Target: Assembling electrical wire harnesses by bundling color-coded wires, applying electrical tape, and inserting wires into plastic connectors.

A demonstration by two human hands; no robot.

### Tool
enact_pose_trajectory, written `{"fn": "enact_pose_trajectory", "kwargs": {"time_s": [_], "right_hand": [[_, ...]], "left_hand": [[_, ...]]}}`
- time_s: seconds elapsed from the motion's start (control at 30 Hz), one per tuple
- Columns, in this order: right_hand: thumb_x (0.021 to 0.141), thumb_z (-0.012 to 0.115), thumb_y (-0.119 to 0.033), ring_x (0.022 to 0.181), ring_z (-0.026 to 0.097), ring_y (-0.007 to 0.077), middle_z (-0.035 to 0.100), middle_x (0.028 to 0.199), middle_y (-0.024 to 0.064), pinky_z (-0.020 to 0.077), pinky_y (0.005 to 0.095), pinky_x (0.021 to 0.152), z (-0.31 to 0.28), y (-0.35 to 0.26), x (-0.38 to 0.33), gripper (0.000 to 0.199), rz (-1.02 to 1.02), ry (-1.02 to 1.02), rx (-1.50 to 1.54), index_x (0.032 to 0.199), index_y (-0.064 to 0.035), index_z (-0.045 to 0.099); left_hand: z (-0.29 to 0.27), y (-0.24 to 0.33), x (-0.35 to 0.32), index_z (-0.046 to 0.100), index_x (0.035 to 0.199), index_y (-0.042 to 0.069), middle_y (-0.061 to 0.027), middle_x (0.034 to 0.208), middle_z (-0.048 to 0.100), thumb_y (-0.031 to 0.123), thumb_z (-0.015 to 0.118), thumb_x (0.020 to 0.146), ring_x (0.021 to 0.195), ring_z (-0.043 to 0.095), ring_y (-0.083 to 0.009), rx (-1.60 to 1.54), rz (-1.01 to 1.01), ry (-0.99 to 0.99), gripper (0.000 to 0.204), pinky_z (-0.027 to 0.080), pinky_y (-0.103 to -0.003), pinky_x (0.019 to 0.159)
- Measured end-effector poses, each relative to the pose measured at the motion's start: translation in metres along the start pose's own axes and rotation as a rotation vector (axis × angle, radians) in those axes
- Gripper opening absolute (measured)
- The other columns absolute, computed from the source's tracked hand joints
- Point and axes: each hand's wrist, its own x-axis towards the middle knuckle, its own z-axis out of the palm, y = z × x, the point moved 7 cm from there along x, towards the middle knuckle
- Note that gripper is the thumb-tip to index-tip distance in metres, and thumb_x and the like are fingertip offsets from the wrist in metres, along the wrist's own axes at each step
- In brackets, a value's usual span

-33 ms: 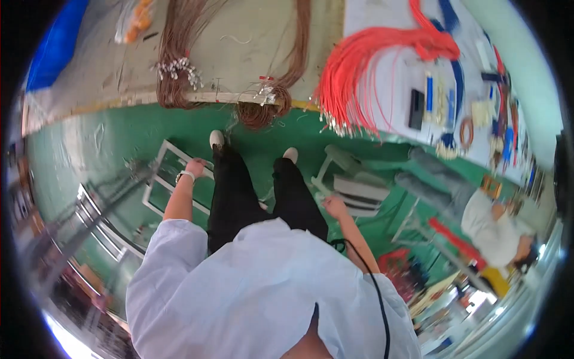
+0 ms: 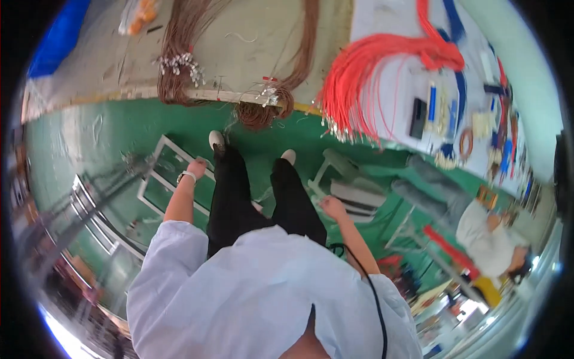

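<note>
My left hand (image 2: 197, 167), with a white band at the wrist, hangs left of my dark trousers. It overlaps a bar of a pale rectangular frame (image 2: 147, 179); whether it touches the bar, and how its fingers lie, I cannot tell. On the other side, my right hand (image 2: 332, 207) is lowered near a pale plastic chair (image 2: 357, 197). Its fingers look curled in, and what they hold, if anything, is hidden. Ahead of my feet, bundles of brown wire (image 2: 257, 115) with pale ends hang over the edge of the table (image 2: 251, 60), away from both hands.
A big bundle of red wires (image 2: 353, 66) droops over a white tabletop at the right, beside a black box (image 2: 418, 118) and blue and cream parts. A person in white and grey (image 2: 487, 236) is at the right. Metal racks (image 2: 89, 209) stand at the left on green floor.
The view has shifted slightly, so the table and wires sit a little differently in the picture. Both my hands stay lowered at my sides in nearly the same places.
</note>
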Motion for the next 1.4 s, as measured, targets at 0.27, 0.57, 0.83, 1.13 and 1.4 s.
{"fn": "enact_pose_trajectory", "kwargs": {"time_s": [0.27, 0.57, 0.83, 1.13, 1.4], "right_hand": [[0.066, 0.085, -0.022, 0.13, 0.045, 0.0363, 0.039, 0.145, 0.0244, 0.0392, 0.0449, 0.105, -0.009, -0.071, 0.177, 0.114, -0.222, 0.011, 0.15, 0.15, -0.0073, 0.009], [0.067, 0.086, -0.022, 0.138, 0.031, 0.0369, 0.025, 0.152, 0.0241, 0.0304, 0.0449, 0.111, 0.019, -0.207, 0.499, 0.121, -0.47, -0.006, 0.715, 0.154, -0.0138, 0.002], [0.084, 0.071, -0.031, 0.101, 0.061, 0.0398, 0.065, 0.11, 0.019, 0.0476, 0.0465, 0.085, 0.1, -0.251, 0.39, 0.051, -0.818, 0.272, -0.049, 0.126, -0.0077, 0.053], [0.098, 0.053, -0.028, 0.082, 0.066, 0.0155, 0.069, 0.088, 0.0068, 0.0532, 0.0315, 0.073, 0.136, -0.218, 0.037, 0.029, -0.28, -1.094, 0.361, 0.098, -0.0013, 0.065], [0.095, 0.054, -0.02, 0.083, 0.071, 0.0282, 0.069, 0.095, 0.0197, 0.0563, 0.035, 0.076, -0.1, -0.224, -0.064, 0.033, -0.277, -0.973, 0.447, 0.11, 0.0084, 0.059]], "left_hand": [[0.179, 0.013, 0.115, 0.007, 0.149, -0.002, -0.0218, 0.146, 0.037, 0.029, 0.093, 0.05, 0.134, 0.039, -0.0327, -0.667, -0.208, 0.153, 0.135, 0.034, -0.038, 0.111], [0.075, 0.108, 0.328, 0.025, 0.143, -0.004, -0.0176, 0.138, 0.047, 0.001, 0.085, 0.061, 0.123, 0.047, -0.0281, -1.586, 0.438, 0.27, 0.102, 0.04, -0.036, 0.105], [0.144, 0.179, 0.204, 0.053, 0.123, 0.003, -0.0249, 0.115, 0.061, 0.022, 0.052, 0.093, 0.106, 0.057, -0.0418, -0.748, 0.281, 0.348, 0.036, 0.046, -0.045, 0.09], [0.097, 0.087, -0.14, 0.063, 0.096, 0.002, -0.0245, 0.081, 0.065, 0.022, 0.044, 0.095, 0.078, 0.063, -0.0427, -0.409, -0.103, 0.192, 0.028, 0.051, -0.051, 0.07], [-0.126, 0.056, -0.379, 0.056, 0.08, 0.0, -0.0029, 0.056, 0.044, 0.024, 0.047, 0.1, 0.047, 0.039, -0.0139, -0.267, 0.106, 0.923, 0.032, 0.031, -0.031, 0.046]]}}
